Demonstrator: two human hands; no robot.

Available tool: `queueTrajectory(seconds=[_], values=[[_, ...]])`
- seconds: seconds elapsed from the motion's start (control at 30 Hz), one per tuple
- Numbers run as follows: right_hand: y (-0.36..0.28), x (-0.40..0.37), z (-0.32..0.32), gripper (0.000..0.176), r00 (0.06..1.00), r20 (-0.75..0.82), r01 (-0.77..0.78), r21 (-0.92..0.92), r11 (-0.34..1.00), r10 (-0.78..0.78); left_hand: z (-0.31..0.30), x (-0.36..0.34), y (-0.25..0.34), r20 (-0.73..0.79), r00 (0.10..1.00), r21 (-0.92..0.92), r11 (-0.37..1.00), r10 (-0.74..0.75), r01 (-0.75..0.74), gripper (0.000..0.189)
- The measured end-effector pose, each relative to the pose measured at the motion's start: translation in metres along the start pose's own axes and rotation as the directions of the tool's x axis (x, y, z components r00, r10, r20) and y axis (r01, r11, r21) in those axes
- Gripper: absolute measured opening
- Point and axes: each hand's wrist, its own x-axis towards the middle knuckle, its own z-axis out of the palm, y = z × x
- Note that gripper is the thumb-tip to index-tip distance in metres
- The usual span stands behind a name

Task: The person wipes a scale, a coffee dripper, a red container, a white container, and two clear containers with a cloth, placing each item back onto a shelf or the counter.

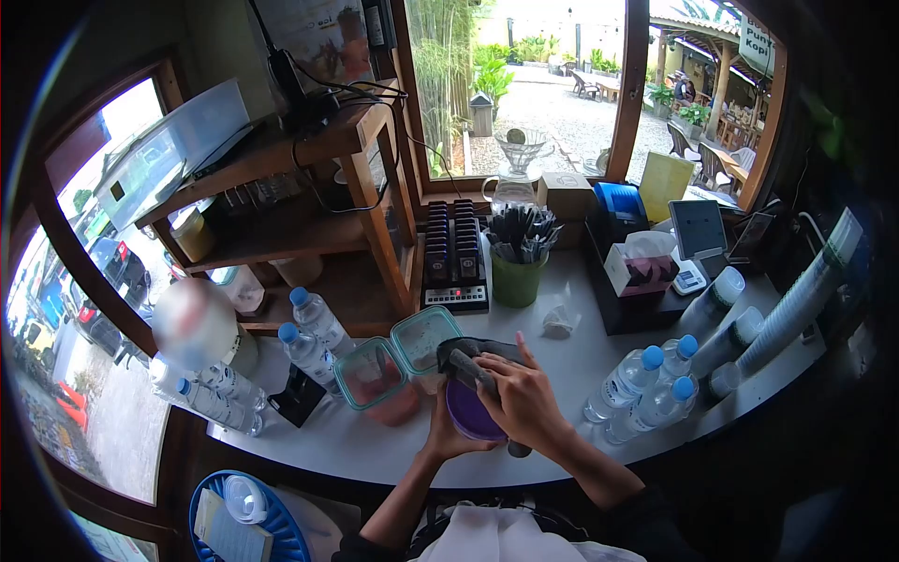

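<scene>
My left hand [448, 433] is wrapped round the side of a purple round container [473, 412], near the counter's front edge. My right hand [520, 398] is closed on a dark grey cloth [459, 361], which bunches over the container's top and hangs down its right side. The cloth and my fingers hide part of the container, so its contents do not show. Just left of my hands are two clear food boxes with teal rims: a nearer box [375, 375] with something reddish in it, and a farther box [426, 332].
Blue-capped water bottles [314, 351] stand left, and more bottles [623, 384] stand right. Behind are a pager charger [454, 258], a green pot [518, 281] of wrapped items and a tissue box [641, 262]. Stacked plastic cups [796, 290] lean at right. A wooden shelf [309, 244] rises at left.
</scene>
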Motion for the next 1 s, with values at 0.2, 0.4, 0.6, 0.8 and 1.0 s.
queueTrajectory(seconds=[0.2,0.4,0.6,0.8,1.0], values=[[-0.006,-0.012,-0.010,0.022,0.958,-0.192,-0.223,-0.030,0.974,0.213,0.001,0.004,0.005,-0.028,0.997,0.027,0.997,0.070,-0.069,0.127],[-0.016,0.004,0.002,0.023,0.986,-0.091,-0.127,0.109,0.986,0.137,-0.001,0.001,0.007,-0.040,0.997,0.068,0.996,0.068,-0.065,0.123],[-0.015,-0.009,-0.012,0.028,0.960,0.264,0.006,0.314,0.949,-0.094,-0.007,-0.005,-0.012,0.199,0.972,0.198,0.967,0.122,-0.161,0.120],[0.020,-0.044,-0.047,0.022,0.986,0.003,-0.162,0.229,0.960,0.165,0.004,-0.002,-0.010,-0.047,0.994,-0.107,0.989,0.095,-0.099,0.128],[-0.010,-0.015,-0.017,0.030,0.926,-0.300,-0.202,0.124,0.972,0.231,0.009,0.001,-0.005,-0.071,0.990,-0.112,0.985,0.123,-0.130,0.129]])
